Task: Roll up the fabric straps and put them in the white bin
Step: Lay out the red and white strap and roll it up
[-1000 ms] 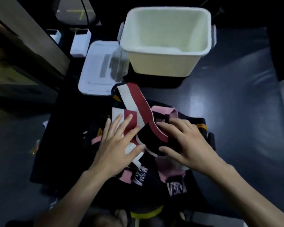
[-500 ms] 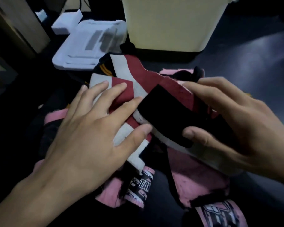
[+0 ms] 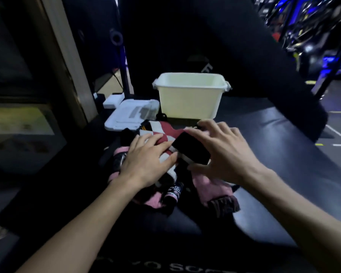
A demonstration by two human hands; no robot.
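White bin (image 3: pixel 187 101) stands upright at the far side of the dark table (image 3: pixel 274 158), just behind the strap pile. Red-and-white strap (image 3: pixel 165 133) tops the pink straps (image 3: pixel 205 184). Left hand (image 3: pixel 146 158) lies flat, fingers straight, pinning the red strap. Right hand (image 3: pixel 220 150) curls round its black end (image 3: pixel 191 147) (probably a hook-and-loop tab). Looks soft, light and floppy with no spring; best gripped at the stiffer black end, rolled tight against the pinned length.
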